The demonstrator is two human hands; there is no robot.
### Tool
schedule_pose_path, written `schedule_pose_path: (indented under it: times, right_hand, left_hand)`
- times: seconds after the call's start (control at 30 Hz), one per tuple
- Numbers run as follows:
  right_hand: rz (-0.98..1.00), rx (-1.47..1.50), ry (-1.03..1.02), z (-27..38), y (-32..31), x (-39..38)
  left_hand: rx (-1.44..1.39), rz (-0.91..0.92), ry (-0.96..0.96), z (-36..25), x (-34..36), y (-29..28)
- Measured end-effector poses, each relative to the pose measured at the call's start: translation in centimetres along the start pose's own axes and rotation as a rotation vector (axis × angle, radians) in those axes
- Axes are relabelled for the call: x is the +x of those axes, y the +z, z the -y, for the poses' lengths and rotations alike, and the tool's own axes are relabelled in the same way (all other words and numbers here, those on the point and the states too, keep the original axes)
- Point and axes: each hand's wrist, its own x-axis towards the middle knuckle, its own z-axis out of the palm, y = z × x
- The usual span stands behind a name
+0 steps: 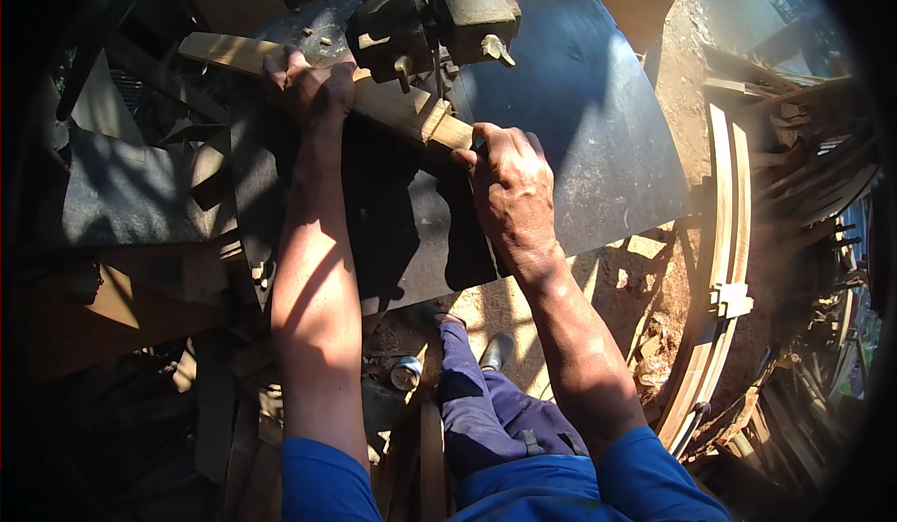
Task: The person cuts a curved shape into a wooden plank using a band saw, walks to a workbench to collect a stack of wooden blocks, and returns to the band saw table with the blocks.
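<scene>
A pale wooden piece lies slantwise over a dark metal machine table. Its right end steps down to a narrower section. My left hand is wrapped round the piece's left half. My right hand is closed at the narrow right end, thumb and fingers pinching it; a small dark spot shows by the fingertips, too little to name. Just beyond the wood hang two dark metal blocks with wing screws, parts of the machine. Whether the wood touches the blade is hidden beneath them.
Long curved wooden strips lean in a bundle at the right, with piled scrap wood behind them. A round can stands on the ground near my feet. Dark boards and a grey sheet fill the left side.
</scene>
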Motion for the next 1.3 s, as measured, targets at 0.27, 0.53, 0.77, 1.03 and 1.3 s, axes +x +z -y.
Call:
schedule_pose_path:
  times: [0.27,0.53,0.77,1.03,1.3]
  right_hand:
    - [-0.021,0.008,0.014,0.0,0.0,-0.1]
    - [-0.027,0.01,0.016,0.1,0.1,0.0]
    - [-0.008,-0.008,0.033,0.1,0.0,0.1]
    - [-0.017,0.021,0.03,0.0,0.0,0.1]
    - [-0.009,0.008,0.049,0.1,0.1,0.3]
  left_hand:
    - [-0.077,-0.023,0.017,-0.4,0.1,-0.8]
    - [-0.041,-0.078,-0.007,0.6,0.0,0.6]
    - [-0.012,-0.056,-0.022,-0.3,0.1,-0.5]
    - [-0.036,-0.005,0.033,-0.4,0.2,-1.2]
    - [-0.022,0.043,-0.017,0.0,0.3,-0.5]
